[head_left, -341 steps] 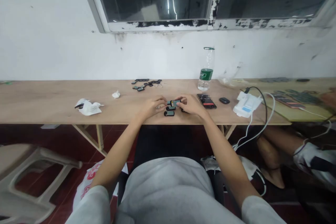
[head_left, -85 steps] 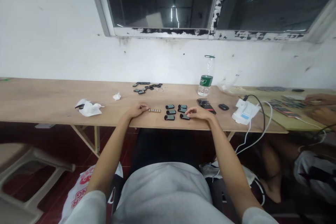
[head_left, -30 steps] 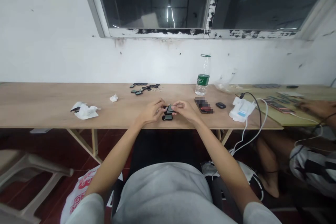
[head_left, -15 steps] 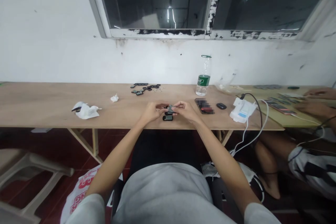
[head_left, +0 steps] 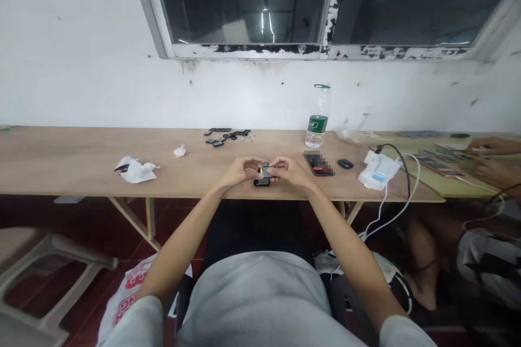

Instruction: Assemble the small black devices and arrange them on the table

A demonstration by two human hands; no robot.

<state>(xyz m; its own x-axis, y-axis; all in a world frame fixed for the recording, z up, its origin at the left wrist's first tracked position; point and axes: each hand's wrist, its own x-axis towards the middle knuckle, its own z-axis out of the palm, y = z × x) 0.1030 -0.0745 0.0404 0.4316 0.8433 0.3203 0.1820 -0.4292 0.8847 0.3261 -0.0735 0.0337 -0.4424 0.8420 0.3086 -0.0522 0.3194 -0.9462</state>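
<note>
Our left hand [head_left: 240, 171] and right hand [head_left: 291, 171] meet above the bench, fingers narrowed, pinching a small black rectangular device with a teal face [head_left: 265, 171]. A second black device [head_left: 261, 182] lies just below on the pale plywood bench [head_left: 81, 165]. Farther off, small black pieces [head_left: 226, 135] lie scattered.
</note>
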